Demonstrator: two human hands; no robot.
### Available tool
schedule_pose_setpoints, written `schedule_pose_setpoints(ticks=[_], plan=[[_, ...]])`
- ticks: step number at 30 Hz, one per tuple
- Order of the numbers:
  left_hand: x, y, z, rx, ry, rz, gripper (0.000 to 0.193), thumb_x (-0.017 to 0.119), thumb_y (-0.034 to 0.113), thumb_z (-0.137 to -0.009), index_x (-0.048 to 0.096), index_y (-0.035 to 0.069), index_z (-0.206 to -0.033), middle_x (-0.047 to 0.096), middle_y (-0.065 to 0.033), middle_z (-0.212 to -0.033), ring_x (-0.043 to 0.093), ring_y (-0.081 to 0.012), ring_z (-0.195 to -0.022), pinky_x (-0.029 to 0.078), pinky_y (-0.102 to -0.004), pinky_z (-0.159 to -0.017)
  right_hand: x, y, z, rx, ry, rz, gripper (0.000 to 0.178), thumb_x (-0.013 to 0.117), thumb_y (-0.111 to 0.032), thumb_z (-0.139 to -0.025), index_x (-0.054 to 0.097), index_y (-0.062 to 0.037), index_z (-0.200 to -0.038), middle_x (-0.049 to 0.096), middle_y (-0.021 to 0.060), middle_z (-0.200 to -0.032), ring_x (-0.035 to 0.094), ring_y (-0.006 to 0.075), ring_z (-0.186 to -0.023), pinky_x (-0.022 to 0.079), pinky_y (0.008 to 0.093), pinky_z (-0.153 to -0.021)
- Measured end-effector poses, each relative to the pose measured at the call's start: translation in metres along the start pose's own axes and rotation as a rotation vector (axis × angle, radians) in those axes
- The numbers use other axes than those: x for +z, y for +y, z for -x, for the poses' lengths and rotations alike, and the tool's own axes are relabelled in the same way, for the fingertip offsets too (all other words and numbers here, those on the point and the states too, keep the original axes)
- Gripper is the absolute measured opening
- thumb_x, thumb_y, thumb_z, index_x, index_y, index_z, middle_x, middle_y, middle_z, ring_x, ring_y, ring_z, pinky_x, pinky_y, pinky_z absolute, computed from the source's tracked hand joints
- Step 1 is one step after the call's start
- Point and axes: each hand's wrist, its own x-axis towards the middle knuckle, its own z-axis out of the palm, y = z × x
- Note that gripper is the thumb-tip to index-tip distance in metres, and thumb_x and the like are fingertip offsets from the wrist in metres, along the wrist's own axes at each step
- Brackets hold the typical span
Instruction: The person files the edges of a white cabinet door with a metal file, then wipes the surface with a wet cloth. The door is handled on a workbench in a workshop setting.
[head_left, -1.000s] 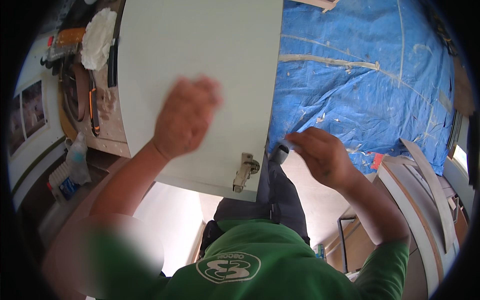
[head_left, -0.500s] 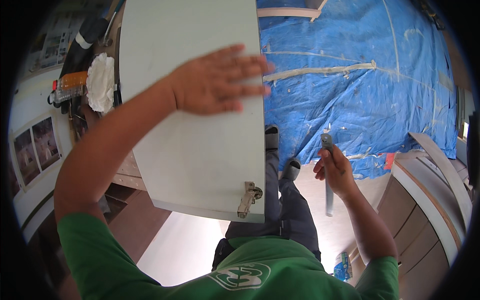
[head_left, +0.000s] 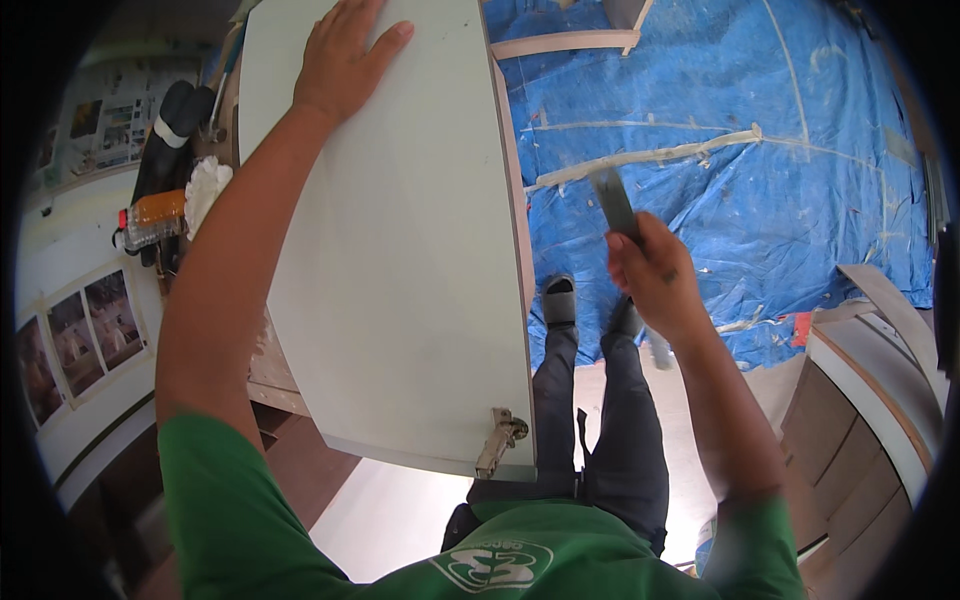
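A white cabinet door (head_left: 400, 270) lies flat in front of me, left of centre. My left hand (head_left: 345, 62) rests palm down on its far part, with the thumb spread away from the fingers. A metal cup hinge (head_left: 500, 442) is fixed at the door's near right corner. To the right of the door, my right hand (head_left: 655, 270) is closed around a flat grey metal bar (head_left: 614, 200). The bar's upper end is blurred and points away from me above the blue sheet. Its middle is hidden in my grip.
A blue sheet (head_left: 720, 220) with tape strips covers the floor at right. A wooden frame piece (head_left: 570, 43) stands beyond the door. Left of the door are a bottle with orange liquid (head_left: 155, 215) and a crumpled white cloth or paper (head_left: 205, 190). A cabinet (head_left: 860, 410) stands at near right.
My left hand has moved to the far left and come down flat on the door. My right hand has risen away from me, tilting the bar's upper end left.
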Motion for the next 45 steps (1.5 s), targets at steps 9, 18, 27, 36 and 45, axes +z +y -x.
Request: schedule_pose_setpoints(ticks=[9,18,27,36,45], plan=[[-0.004,0.009,0.000,-0.017,0.013,0.074,0.057,0.055,0.042,-0.103,0.050,0.013,-0.152,0.041,-0.0166,-0.162,0.035,-0.0331,-0.151,0.026,-0.0424,-0.124,0.031,-0.056,-0.165,-0.423,0.045,0.120,0.022,0.057,-0.024,-0.107,0.061,-0.0039,-0.099,0.061,0.0083,-0.074,0.061,0.0175,-0.069,0.048,0.0343,-0.063],[-0.007,0.004,0.001,0.017,-0.005,0.104,0.054,0.057,0.036,-0.103,0.051,0.011,-0.151,0.042,-0.0169,-0.161,0.036,-0.0327,-0.150,0.027,-0.0414,-0.123,0.046,-0.098,-0.266,-0.760,0.190,0.204,0.017,0.059,-0.015,-0.101,0.062,0.0006,-0.098,0.063,0.0247,-0.081,0.061,0.0358,-0.070,0.049,0.0454,-0.068],[-0.006,0.005,-0.005,0.040,-0.007,0.099,0.054,0.057,0.035,-0.103,0.051,0.008,-0.150,0.042,-0.0167,-0.161,0.037,-0.0327,-0.149,0.027,-0.0417,-0.123,0.033,-0.071,-0.221,-0.982,0.050,0.345,0.015,0.066,-0.009,-0.096,0.070,-0.0064,-0.111,0.070,0.0181,-0.097,0.067,0.0393,-0.088,0.054,0.0446,-0.078],[-0.007,0.002,0.002,0.028,0.004,0.074,0.054,0.058,0.034,-0.103,0.051,0.007,-0.149,0.042,-0.0174,-0.161,0.037,-0.0333,-0.149,0.027,-0.0418,-0.123,0.013,-0.061,-0.164,-1.054,-0.077,0.548,0.020,0.072,-0.003,-0.087,0.068,-0.0065,-0.106,0.068,0.0133,-0.095,0.068,0.0358,-0.091,0.055,0.0443,-0.076],[-0.006,0.004,-0.003,0.045,0.001,0.108,0.052,0.057,0.032,-0.103,0.051,0.010,-0.150,0.042,-0.0182,-0.161,0.038,-0.0337,-0.149,0.028,-0.0424,-0.122,0.017,-0.138,-0.257,-0.914,0.085,0.535,0.017,0.062,-0.015,-0.098,0.065,0.0003,-0.090,0.067,0.0248,-0.084,0.066,0.0442,-0.080,0.050,0.0482,-0.071]])
